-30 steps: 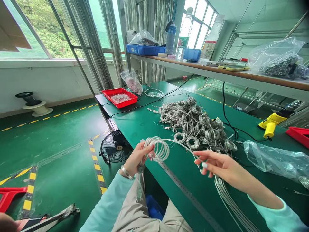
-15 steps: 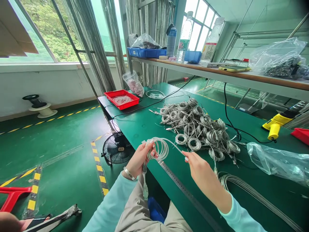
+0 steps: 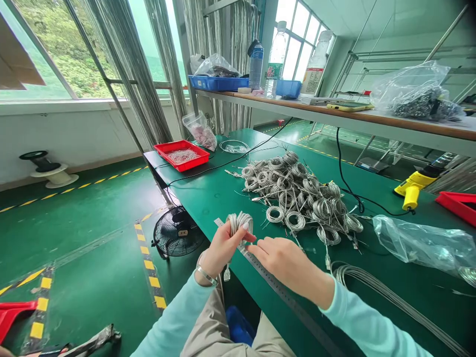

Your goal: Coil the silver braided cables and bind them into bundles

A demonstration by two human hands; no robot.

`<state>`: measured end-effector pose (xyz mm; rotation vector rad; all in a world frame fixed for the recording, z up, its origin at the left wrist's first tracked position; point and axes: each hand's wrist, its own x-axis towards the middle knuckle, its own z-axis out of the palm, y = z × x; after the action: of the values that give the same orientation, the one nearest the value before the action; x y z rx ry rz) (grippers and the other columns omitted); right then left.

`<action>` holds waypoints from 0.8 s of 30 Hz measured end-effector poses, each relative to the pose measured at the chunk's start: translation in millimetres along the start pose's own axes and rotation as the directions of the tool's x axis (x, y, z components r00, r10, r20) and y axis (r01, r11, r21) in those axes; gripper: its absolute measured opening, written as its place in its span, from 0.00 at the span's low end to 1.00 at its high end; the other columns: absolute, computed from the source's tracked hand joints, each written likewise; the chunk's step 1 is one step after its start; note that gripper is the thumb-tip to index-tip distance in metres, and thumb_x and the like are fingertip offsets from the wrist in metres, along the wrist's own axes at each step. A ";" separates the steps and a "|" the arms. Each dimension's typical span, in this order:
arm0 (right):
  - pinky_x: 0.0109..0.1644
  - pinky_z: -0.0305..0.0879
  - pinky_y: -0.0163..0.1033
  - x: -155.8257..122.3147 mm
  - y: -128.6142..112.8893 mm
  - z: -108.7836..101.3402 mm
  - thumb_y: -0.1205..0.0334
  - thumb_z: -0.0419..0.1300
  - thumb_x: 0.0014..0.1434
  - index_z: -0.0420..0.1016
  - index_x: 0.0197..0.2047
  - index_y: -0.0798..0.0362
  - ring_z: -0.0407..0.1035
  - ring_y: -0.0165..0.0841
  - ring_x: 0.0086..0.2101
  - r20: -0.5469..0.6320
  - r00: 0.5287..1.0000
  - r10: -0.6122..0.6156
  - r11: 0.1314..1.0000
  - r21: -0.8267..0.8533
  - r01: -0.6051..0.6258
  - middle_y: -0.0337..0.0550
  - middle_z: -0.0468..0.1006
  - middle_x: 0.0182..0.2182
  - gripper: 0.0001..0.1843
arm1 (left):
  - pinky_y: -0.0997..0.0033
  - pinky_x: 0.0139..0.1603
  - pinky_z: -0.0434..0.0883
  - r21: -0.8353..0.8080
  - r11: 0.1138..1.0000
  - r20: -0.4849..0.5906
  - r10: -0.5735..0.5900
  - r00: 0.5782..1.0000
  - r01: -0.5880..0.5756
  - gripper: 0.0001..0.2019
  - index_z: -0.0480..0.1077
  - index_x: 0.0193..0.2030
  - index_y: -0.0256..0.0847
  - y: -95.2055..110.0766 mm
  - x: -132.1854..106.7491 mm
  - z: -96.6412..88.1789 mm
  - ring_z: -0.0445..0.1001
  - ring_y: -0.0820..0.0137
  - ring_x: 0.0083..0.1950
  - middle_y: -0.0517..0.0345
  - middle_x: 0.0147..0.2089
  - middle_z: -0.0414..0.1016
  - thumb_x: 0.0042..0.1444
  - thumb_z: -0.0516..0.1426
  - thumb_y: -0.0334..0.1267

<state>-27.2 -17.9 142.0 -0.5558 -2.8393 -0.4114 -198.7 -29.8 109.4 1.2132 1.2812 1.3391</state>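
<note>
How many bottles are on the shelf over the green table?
3: blue-tinted bottle at left, green-labelled bottle in the middle, white-labelled bottle at right. Others may be hidden behind them.

Aqua sleeves [image 3: 174, 312], silver bracelet [image 3: 207, 276], beige trousers [image 3: 208, 327]

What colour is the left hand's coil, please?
The coil is silvery grey, clearest in the head view.

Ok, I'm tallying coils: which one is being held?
The coil gripped in the left hand; the other coils lie on the green table, mostly heaped together.
</note>
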 end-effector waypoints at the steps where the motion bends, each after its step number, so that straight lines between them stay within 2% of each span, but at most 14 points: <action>1: 0.28 0.57 0.37 2.8 5.6 -0.7 0.75 0.53 0.61 0.68 0.38 0.55 0.65 0.31 0.26 -0.046 0.997 -0.057 0.996 0.067 0.060 0.38 0.71 0.25 0.07 | 0.72 0.32 0.66 0.018 1.000 0.017 0.007 1.000 -0.008 0.15 0.69 0.30 0.36 -2.0 -0.5 1.2 0.71 0.70 0.29 0.58 0.26 0.74 0.56 0.58 0.49; 3: 0.29 0.56 0.35 8.2 16.3 -1.1 0.73 0.52 0.62 0.68 0.37 0.55 0.65 0.30 0.27 -0.134 0.987 -0.085 0.979 0.175 0.108 0.37 0.70 0.26 0.06 | 0.74 0.29 0.63 0.019 0.999 0.060 0.033 0.998 -0.034 0.16 0.67 0.28 0.37 -4.6 -1.6 3.8 0.67 0.73 0.27 0.61 0.25 0.70 0.55 0.58 0.49; 5: 0.30 0.57 0.35 13.0 25.9 -1.0 0.69 0.55 0.62 0.68 0.34 0.55 0.65 0.29 0.27 -0.171 0.985 -0.034 0.968 0.239 0.075 0.38 0.71 0.29 0.04 | 0.75 0.28 0.62 -0.047 0.999 0.134 0.026 0.991 -0.019 0.17 0.65 0.27 0.37 -3.5 -3.2 6.6 0.65 0.74 0.27 0.61 0.24 0.69 0.56 0.58 0.50; 8: 0.33 0.59 0.35 19.0 38.6 -0.6 0.64 0.60 0.60 0.71 0.34 0.55 0.65 0.31 0.29 -0.182 0.983 0.033 0.939 0.342 0.032 0.40 0.72 0.31 0.04 | 0.75 0.31 0.63 -0.156 0.984 0.265 -0.039 0.963 0.083 0.17 0.64 0.28 0.38 3.5 -5.7 9.1 0.67 0.73 0.27 0.60 0.23 0.71 0.58 0.56 0.50; 11: 0.38 0.61 0.36 23.7 49.4 -0.3 0.67 0.58 0.62 0.72 0.37 0.54 0.67 0.31 0.34 -0.202 0.979 -0.004 0.862 0.496 0.106 0.40 0.73 0.33 0.02 | 0.76 0.29 0.60 -0.176 0.972 0.328 -0.092 0.940 0.156 0.17 0.64 0.29 0.38 7.6 -6.8 8.2 0.66 0.74 0.25 0.61 0.21 0.69 0.58 0.56 0.51; 13: 0.41 0.61 0.37 26.2 54.8 -0.3 0.67 0.57 0.63 0.71 0.39 0.54 0.67 0.31 0.36 -0.215 0.976 -0.029 0.851 0.507 0.137 0.40 0.74 0.34 0.03 | 0.76 0.26 0.56 -0.174 0.962 0.363 -0.134 0.922 0.208 0.18 0.64 0.29 0.38 5.9 -6.7 6.7 0.65 0.75 0.24 0.62 0.21 0.67 0.56 0.57 0.53; 15: 0.44 0.60 0.40 27.2 58.0 0.0 0.64 0.58 0.62 0.71 0.39 0.53 0.67 0.32 0.37 -0.247 0.969 -0.009 0.888 0.444 0.121 0.40 0.75 0.34 0.02 | 0.75 0.24 0.53 -0.215 0.940 0.399 -0.164 0.902 0.266 0.20 0.64 0.29 0.38 2.6 -6.3 5.3 0.63 0.75 0.25 0.62 0.22 0.64 0.55 0.56 0.56; 17: 0.48 0.59 0.43 25.4 58.0 1.1 0.62 0.61 0.61 0.71 0.37 0.52 0.67 0.34 0.41 -0.328 0.945 0.023 0.923 0.369 0.105 0.38 0.76 0.33 0.03 | 0.75 0.24 0.52 -0.309 0.894 0.438 -0.168 0.883 0.324 0.22 0.64 0.30 0.38 0.0 -5.7 4.4 0.60 0.76 0.25 0.63 0.23 0.61 0.54 0.56 0.59; 19: 0.51 0.58 0.43 20.1 53.5 3.2 0.66 0.60 0.61 0.70 0.37 0.50 0.67 0.35 0.45 -0.466 0.884 0.032 0.946 0.300 0.124 0.37 0.76 0.33 0.02 | 0.76 0.25 0.53 -0.420 0.835 0.469 -0.136 0.872 0.356 0.22 0.65 0.32 0.37 -0.6 -4.9 3.5 0.55 0.78 0.24 0.65 0.24 0.58 0.51 0.60 0.57; 21: 0.53 0.59 0.42 12.3 44.3 6.4 0.72 0.59 0.60 0.69 0.40 0.48 0.66 0.33 0.48 -0.631 0.772 0.078 0.951 0.279 0.131 0.37 0.76 0.35 0.09 | 0.76 0.26 0.55 -0.486 0.798 0.480 -0.099 0.872 0.358 0.18 0.64 0.31 0.36 0.4 -4.1 2.2 0.53 0.79 0.24 0.67 0.23 0.55 0.49 0.64 0.49; 22: 0.54 0.60 0.43 8.2 38.4 8.4 0.73 0.58 0.59 0.68 0.41 0.47 0.66 0.33 0.49 -0.693 0.701 0.168 0.941 0.325 0.096 0.38 0.75 0.37 0.11 | 0.76 0.27 0.55 -0.505 0.789 0.471 -0.088 0.878 0.350 0.16 0.63 0.29 0.36 1.1 -3.8 1.4 0.52 0.79 0.23 0.67 0.22 0.54 0.49 0.65 0.44; 23: 0.55 0.61 0.44 4.4 32.3 10.5 0.72 0.59 0.59 0.67 0.44 0.47 0.65 0.34 0.51 -0.706 0.639 0.306 0.903 0.427 0.040 0.41 0.74 0.42 0.13 | 0.76 0.27 0.55 -0.514 0.785 0.459 -0.089 0.884 0.346 0.15 0.62 0.28 0.37 1.9 -3.6 0.7 0.51 0.80 0.23 0.68 0.21 0.53 0.49 0.65 0.41; 24: 0.56 0.61 0.46 1.2 26.4 12.8 0.68 0.59 0.59 0.65 0.49 0.47 0.63 0.36 0.53 -0.649 0.600 0.468 0.818 0.575 -0.016 0.44 0.72 0.47 0.15 | 0.76 0.26 0.54 -0.516 0.783 0.447 -0.101 0.889 0.348 0.15 0.61 0.26 0.37 2.6 -3.4 0.1 0.51 0.80 0.22 0.69 0.20 0.52 0.49 0.65 0.39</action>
<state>-19.8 10.0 136.3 -0.4919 -1.8491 0.1714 -198.1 -33.4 111.8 0.7949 0.6182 1.1088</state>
